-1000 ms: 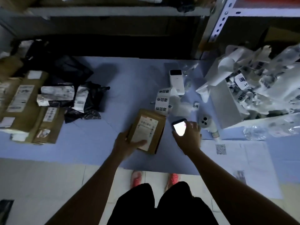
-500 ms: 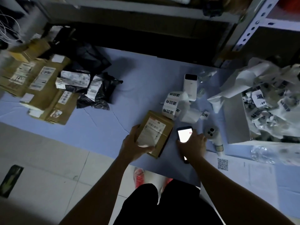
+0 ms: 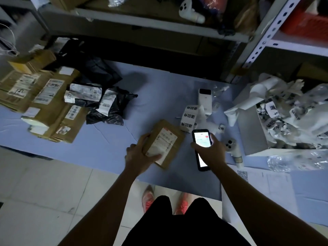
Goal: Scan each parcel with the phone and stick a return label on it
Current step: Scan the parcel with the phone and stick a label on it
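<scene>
Brown cardboard parcel point(image 3: 164, 142) lies on the blue mat point(image 3: 159, 89), its near end grasped by the fingers of the left hand point(image 3: 140, 157). The right hand point(image 3: 211, 150) clasps the lit phone point(image 3: 202, 139) just beside it. Scanning seems in hand; next likely comes peeling one off the return-label strip point(image 3: 189, 118).

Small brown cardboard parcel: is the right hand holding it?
No, the left hand grips the small brown cardboard parcel, while the right hand holds a lit black phone.

You have one phone point(image 3: 201, 139), one small brown parcel point(image 3: 164, 142) near you, one white printer point(image 3: 205, 99) farther off, and two white scanner guns: one near right point(image 3: 230, 145), one far point(image 3: 189, 9).
</scene>
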The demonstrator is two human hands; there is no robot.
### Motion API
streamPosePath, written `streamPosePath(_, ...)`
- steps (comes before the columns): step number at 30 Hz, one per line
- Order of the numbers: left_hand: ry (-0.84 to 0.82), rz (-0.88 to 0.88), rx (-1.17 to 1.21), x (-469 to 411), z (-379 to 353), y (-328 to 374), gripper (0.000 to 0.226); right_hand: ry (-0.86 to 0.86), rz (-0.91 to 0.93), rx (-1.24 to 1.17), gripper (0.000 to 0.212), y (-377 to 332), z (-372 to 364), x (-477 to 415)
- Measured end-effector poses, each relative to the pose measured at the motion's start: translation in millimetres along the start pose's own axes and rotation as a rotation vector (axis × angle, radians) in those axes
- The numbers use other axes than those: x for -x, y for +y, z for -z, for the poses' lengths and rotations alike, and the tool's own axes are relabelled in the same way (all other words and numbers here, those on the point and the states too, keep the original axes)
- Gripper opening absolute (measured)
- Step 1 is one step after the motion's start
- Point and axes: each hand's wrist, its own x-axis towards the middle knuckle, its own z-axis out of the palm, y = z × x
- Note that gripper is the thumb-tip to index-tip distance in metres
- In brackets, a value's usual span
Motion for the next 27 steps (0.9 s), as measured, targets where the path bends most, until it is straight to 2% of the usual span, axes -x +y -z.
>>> streamPosePath(2, 0.079, 0.020, 0.042, -6, 13, -10, 0.094, -0.069, 0.101, 0.030, 0.045, -14, -1, 7)
streamPosePath(4, 0.100, 0.028, 0.081, -15, 25, -18, 0.091, -0.158, 0.183, 0.130, 0.050, -26, -4, 13)
streamPosePath(9, 0.074, -0.015, 0.138, -27, 49, -32, 0.085, -0.279, 0.249, 0.369, 0.085, -40, -9, 23)
streamPosePath(12, 0.074, -0.047, 0.136, -29, 55, -35, 0.085, -0.280, 0.264, 0.466, 0.096, -45, -8, 28)
streamPosePath(17, 0.107, -0.071, 0.068, -32, 56, -39, 0.086, -0.267, 0.266, 0.558, 0.101, -50, -4, 37)
streamPosePath(27, 0.151, -0.084, 0.088, -36, 57, -45, 0.087, -0.208, 0.236, 0.633, 0.100, -50, -3, 56)
